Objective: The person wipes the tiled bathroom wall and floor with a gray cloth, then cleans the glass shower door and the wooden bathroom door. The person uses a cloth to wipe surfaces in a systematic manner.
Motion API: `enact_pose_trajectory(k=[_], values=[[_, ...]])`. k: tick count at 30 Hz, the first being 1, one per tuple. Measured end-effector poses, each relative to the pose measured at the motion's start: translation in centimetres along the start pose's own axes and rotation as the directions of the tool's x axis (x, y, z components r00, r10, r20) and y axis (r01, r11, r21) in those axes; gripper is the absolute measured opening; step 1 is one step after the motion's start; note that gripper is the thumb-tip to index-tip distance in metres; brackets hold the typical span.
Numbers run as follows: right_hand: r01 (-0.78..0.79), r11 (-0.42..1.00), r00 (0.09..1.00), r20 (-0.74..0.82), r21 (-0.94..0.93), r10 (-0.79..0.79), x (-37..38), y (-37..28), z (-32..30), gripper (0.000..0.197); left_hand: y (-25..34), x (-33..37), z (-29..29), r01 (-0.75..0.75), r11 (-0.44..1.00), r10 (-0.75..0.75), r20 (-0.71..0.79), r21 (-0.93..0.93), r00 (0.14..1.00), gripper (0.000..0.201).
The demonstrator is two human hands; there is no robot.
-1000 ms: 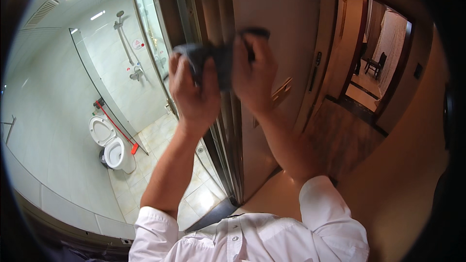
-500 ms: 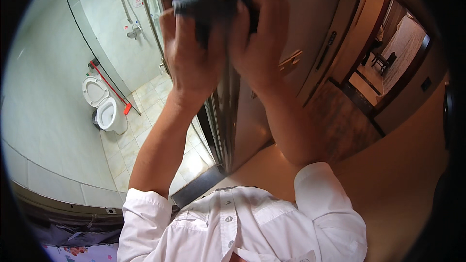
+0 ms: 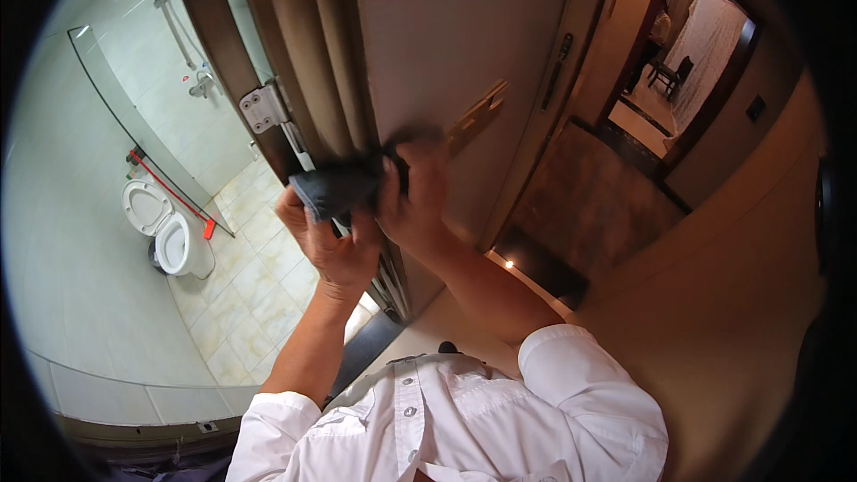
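A dark grey cloth (image 3: 332,191) lies across the brown ridged door frame (image 3: 323,54), pressed against it by both hands. My left hand (image 3: 332,245) grips the cloth's left part on the bathroom side, thumb and fingers closed round it. My right hand (image 3: 420,201) is closed on its right part, beside the grey door panel (image 3: 446,27); motion blurs this hand somewhat. Above the left hand, a white metal hinge (image 3: 263,109) is fixed at the frame's edge. A gold door handle (image 3: 478,116) is just beyond my right hand.
On the left, a tiled bathroom holds a white toilet (image 3: 178,245), a red-handled squeegee (image 3: 170,189), a glass partition and a shower fitting (image 3: 203,83). A dark threshold (image 3: 370,344) lies below the frame. To the right, a doorway shows a dark chair (image 3: 665,76).
Both hands have come down along the frame with the cloth, closer to my body. The view has shifted too, bringing the hinge into sight and the door handle out from behind my right arm.
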State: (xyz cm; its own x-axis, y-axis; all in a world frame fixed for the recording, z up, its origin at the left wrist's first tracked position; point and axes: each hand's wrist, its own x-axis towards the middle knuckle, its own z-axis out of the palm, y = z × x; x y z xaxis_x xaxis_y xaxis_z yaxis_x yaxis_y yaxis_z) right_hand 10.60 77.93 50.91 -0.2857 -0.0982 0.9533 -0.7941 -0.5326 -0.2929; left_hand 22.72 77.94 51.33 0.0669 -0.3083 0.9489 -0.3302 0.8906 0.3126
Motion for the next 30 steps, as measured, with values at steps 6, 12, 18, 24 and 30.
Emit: enact_pose_trajectory(k=[6,12,18,24,30], values=[[0.105,0.994,0.993,-0.046,-0.032,-0.106,4.7,0.2,0.9,0.024,0.1,3.5,0.9,-0.045,0.997,0.05,-0.069,0.062,0.996,0.041],[0.029,1.0,0.998,0.049,-0.008,-0.029,-0.3,-1.0,-0.2,0.029,-0.5,-0.7,0.4,0.213,0.955,-0.226,-0.042,-0.205,0.973,0.034],[-0.202,0.977,0.963,0.167,-0.075,0.212,-9.1,-1.7,-1.9,0.027,-1.4,-5.9,-2.5,0.287,0.955,-0.271,0.178,-0.071,0.946,0.019],[-0.33,0.931,0.892,0.27,-0.156,0.361,-16.0,-0.5,-4.1,0.025,-2.1,-11.9,-3.1,0.418,0.907,-0.381,0.329,-0.048,0.864,0.026],[-0.458,0.868,0.809,0.316,-0.191,0.496,-21.1,0.3,-5.0,0.022,-4.2,-17.2,-3.3,0.55,0.83,-0.515,0.511,0.095,0.689,0.025]])
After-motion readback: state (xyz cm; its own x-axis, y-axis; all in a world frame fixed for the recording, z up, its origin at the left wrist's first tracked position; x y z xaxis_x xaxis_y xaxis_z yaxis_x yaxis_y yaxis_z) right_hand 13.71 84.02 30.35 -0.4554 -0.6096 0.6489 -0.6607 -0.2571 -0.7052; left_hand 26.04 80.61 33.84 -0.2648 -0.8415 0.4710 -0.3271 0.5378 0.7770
